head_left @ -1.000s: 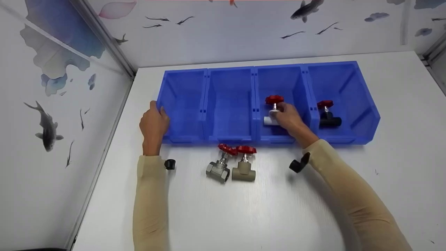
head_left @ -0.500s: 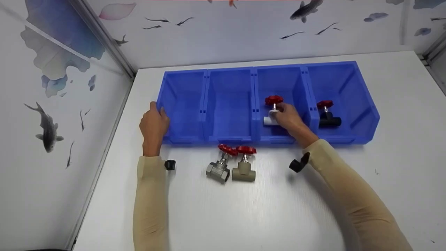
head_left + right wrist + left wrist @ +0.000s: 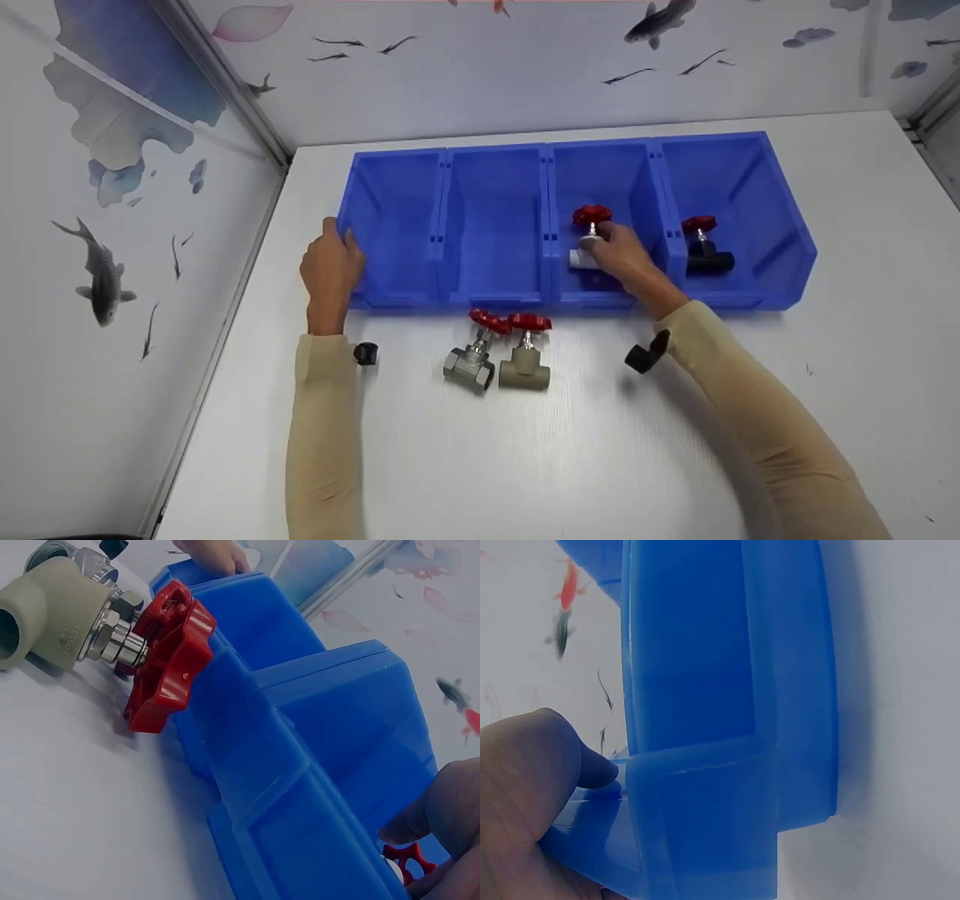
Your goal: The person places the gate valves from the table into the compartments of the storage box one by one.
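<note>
In the head view, my right hand (image 3: 624, 253) pinches a white valve (image 3: 583, 259) with a red handwheel, inside the third blue bin from the left. The right wrist view shows only part of that red handwheel (image 3: 409, 861) beyond the bin wall, beside the fingers. My left hand (image 3: 330, 266) grips the outer side wall of the leftmost blue bin (image 3: 397, 232); in the left wrist view its thumb (image 3: 598, 769) lies over the wall's edge. A black valve (image 3: 709, 259) with a red handwheel sits in the rightmost bin.
In front of the bins, a silver metal valve (image 3: 471, 366) and an olive-tan valve (image 3: 525, 369) lie side by side on the white table (image 3: 570, 457), their red handwheels close together. Printed wall panels (image 3: 480, 82) stand behind and at the left.
The right hand and white valve shift very slightly to the right. Otherwise everything stays in place.
</note>
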{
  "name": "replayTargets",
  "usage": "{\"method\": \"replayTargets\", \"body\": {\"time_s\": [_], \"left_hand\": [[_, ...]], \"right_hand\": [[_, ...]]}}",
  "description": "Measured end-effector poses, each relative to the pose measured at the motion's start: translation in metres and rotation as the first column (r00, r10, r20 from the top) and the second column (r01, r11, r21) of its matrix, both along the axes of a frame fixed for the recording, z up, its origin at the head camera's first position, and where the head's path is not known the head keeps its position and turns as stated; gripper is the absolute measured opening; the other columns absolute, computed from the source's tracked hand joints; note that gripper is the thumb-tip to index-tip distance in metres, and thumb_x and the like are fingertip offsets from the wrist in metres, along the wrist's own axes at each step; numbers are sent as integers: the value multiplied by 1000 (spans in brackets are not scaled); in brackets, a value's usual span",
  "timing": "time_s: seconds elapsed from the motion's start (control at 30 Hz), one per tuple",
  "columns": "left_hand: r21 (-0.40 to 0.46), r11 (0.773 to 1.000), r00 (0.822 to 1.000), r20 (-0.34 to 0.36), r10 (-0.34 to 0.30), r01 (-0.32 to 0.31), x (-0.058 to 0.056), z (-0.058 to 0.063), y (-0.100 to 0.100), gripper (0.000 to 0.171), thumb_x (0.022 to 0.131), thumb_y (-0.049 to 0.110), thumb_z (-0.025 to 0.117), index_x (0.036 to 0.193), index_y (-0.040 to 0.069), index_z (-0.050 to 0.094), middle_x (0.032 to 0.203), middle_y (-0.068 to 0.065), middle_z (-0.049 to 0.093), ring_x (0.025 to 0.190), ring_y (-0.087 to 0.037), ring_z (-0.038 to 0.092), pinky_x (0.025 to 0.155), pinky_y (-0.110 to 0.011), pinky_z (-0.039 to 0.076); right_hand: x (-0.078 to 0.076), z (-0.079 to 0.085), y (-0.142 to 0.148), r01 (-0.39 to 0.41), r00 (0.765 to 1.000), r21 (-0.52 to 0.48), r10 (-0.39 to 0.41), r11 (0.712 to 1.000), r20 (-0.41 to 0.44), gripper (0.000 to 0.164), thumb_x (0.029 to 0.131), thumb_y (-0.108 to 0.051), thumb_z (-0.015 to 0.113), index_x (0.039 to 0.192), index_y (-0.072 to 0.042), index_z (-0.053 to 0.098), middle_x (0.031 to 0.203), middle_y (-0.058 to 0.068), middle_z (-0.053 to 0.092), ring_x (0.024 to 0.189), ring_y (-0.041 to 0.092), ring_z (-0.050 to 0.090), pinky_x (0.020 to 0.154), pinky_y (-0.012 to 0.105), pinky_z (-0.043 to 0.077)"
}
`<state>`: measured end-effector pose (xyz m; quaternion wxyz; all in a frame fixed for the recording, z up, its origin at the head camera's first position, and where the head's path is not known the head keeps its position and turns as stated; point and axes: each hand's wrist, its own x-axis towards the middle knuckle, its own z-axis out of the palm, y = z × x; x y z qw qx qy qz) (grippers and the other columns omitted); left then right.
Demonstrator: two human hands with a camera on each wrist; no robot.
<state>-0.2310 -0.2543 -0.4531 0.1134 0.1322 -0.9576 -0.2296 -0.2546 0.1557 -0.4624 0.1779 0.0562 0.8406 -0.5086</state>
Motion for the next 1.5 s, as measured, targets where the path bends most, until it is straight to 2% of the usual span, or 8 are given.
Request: {"method": "replayTargets", "body": {"time_s": [0.17, 0.57, 0.9, 1.13, 1.3, 1.5], "left_hand": [[2, 1000, 1000, 0, -1, 1, 0, 1, 1, 41, 105, 24, 43, 136, -3, 48, 116, -30, 66, 100, -47, 66, 81, -58, 52], [12, 1000, 1000, 13, -2, 2, 0, 0, 1, 43, 105, 25, 42, 138, -2, 47, 118, -29, 65, 101, -46, 66, 82, -57, 51], [10, 1000, 1000, 4, -2, 2, 0, 0, 0, 42, 105, 25, 42, 137, -3, 48, 117, -29, 66, 99, -46, 66, 80, -57, 52], [-11, 1000, 1000, 1, -1, 1, 0, 0, 0, 42, 105, 24, 42, 136, -3, 49, 113, -30, 67, 98, -47, 66, 78, -57, 52], [-16, 1000, 1000, 1, 1, -1, 0, 0, 1, 41, 105, 24, 43, 135, -3, 49, 112, -31, 67, 97, -47, 66, 78, -58, 52], [-8, 1000, 1000, 3, 5, -5, 0, 0, 1, 42, 105, 24, 43, 137, -2, 49, 115, -30, 66, 100, -47, 65, 81, -58, 51]], "right_hand": [[0, 0, 2, -8, 1000, 1, 8, 1000, 1, 70, 99, -21, 55, 154, 7, 21, 156, 24, 31, 143, 37, 33, 117, 48, 29], [6, 3, 4, -15, 1000, 20, 15, 1000, -10, 69, 100, -24, 54, 155, 4, 22, 157, 22, 32, 142, 35, 34, 116, 48, 29], [14, 14, 4, -52, 994, 128, 64, 990, -91, 71, 100, -27, 54, 154, 5, 21, 157, 25, 31, 145, 39, 30, 117, 53, 25], [22, 23, 5, -85, 984, 154, 107, 984, -144, 70, 100, -27, 54, 154, 4, 23, 157, 27, 26, 145, 41, 26, 117, 54, 23], [30, 30, 5, -98, 965, 195, 140, 976, -220, 63, 100, -26, 55, 151, 4, 32, 150, 27, 36, 138, 41, 38, 112, 55, 32], [39, 42, 7, -83, 929, 221, 155, 972, -335, 51, 99, -21, 57, 142, 4, 46, 136, 25, 49, 122, 40, 53, 97, 54, 47]]}}
